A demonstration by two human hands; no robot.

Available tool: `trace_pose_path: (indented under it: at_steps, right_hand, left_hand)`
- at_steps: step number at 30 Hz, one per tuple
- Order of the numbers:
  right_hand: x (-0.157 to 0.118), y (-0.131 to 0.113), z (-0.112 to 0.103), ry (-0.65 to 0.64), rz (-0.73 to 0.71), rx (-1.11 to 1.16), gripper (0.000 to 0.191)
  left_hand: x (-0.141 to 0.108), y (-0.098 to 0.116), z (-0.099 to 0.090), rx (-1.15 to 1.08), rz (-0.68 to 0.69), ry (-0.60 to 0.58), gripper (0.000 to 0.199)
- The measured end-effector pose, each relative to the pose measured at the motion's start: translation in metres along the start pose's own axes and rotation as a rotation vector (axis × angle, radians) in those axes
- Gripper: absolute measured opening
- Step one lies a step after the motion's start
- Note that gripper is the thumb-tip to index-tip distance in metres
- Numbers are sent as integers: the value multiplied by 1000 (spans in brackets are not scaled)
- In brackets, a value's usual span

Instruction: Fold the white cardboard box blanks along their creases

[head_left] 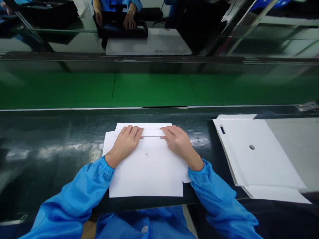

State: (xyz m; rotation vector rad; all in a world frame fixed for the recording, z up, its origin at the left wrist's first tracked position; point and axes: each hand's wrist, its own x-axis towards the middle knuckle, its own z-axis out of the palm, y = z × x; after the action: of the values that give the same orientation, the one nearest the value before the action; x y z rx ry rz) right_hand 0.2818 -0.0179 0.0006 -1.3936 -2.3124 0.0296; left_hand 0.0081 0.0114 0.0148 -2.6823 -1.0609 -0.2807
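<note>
A white cardboard sheet (147,176) lies flat on the dark bench before me, with a small hole mark near its middle. Along its far edge a narrow flap (152,132) stands folded up. My left hand (128,141) pinches the left part of this flap, thumb on the near side and fingers over the top. On the right part, my right hand (178,142) grips the same flap in a like way, its fingers closed. Between the two hands a short stretch of the fold shows. My wrists cover parts of the sheet's sides.
At the right, a stack of white cardboard sheets (264,152) with cut-outs lies on the dark bench (62,139). Beyond the bench runs a green belt (149,89). Across it, another person's hands (129,20) rest at a black tray (122,33) on a pale board (159,43).
</note>
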Motion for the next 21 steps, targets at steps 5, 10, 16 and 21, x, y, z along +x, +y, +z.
trace_pose_path:
  at_steps: [5, 10, 16, 21]
  right_hand:
    - [0, 1, 2, 3, -20, 21, 23]
    - [-2, 8, -1, 25, 7, 114, 27]
    - [-3, 27, -12, 71, -22, 163, 26]
    - [-5, 38, -18, 123, -16, 122, 25]
  left_hand:
    - [-1, -3, 2, -67, -8, 4, 21]
    - [-2, -6, -3, -90, -3, 1, 22]
    - [-4, -26, -10, -144, -47, -20, 43]
    - [-13, -58, -21, -398, -177, -88, 43]
